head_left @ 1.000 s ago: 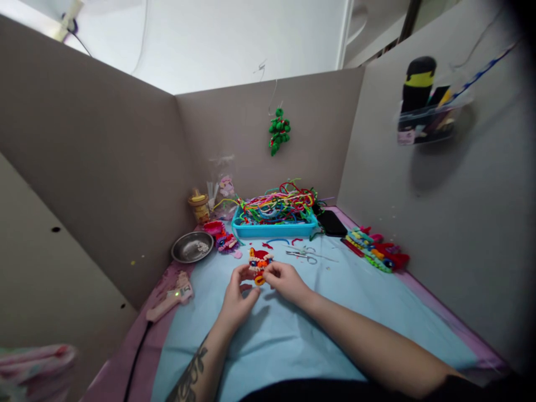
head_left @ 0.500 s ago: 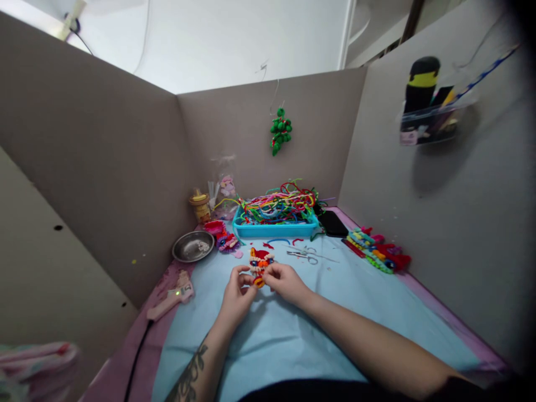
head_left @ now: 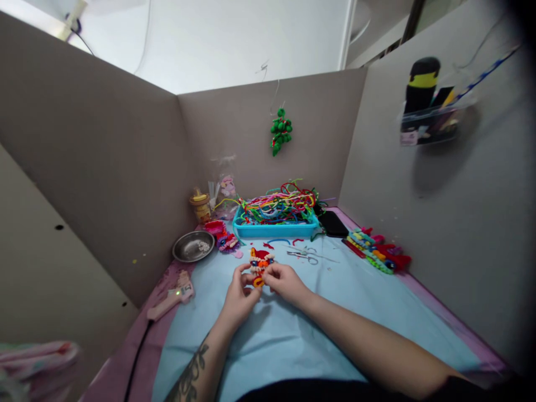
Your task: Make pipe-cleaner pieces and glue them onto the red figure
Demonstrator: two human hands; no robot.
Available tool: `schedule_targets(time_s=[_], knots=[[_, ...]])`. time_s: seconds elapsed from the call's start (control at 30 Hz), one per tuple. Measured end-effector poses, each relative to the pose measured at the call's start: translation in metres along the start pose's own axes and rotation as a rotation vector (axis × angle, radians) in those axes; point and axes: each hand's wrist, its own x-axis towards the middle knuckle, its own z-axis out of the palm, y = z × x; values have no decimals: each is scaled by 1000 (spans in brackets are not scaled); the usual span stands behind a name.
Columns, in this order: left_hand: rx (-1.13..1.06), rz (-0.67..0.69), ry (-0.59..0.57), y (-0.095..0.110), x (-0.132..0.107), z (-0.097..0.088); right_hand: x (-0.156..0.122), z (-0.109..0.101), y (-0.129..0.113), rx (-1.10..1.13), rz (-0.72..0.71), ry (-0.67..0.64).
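Between my two hands is a small figure of fuzzy pipe cleaners (head_left: 262,261), red, cream and orange, with dark blue round spots and a yellow-orange loop at its lower end. My left hand (head_left: 239,293) grips its left side with thumb and fingers. From the right, my right hand (head_left: 285,281) pinches it low down near the loop; the fingertips partly hide that spot. Scissors (head_left: 307,257) lie on the blue sheet (head_left: 301,335) beyond my right hand, beside short red and blue pipe cleaner scraps.
A blue tray (head_left: 276,230) heaped with pipe cleaners stands at the back, with a black phone (head_left: 333,223) beside it. On the left are a metal bowl (head_left: 184,254) of small white bits and a pink glue gun (head_left: 171,301). Colourful pipe cleaner pieces (head_left: 377,251) lie right.
My left thumb and fingers have shifted slightly on the figure, and its yellow-orange loop has turned a little. My right hand stays in nearly the same place.
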Motion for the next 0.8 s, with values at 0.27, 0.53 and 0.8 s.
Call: schedule_targets(time_s=[0.27,0.53,0.8], knots=[[47,16,32,2,1,4,-3,4,-2,-38,-22,-2],[36,13,57,-2,2,3,-2,2,-2,14,-25,-47],[26,12,53,-3,3,2,-1,3,-3,38,-44,-39]])
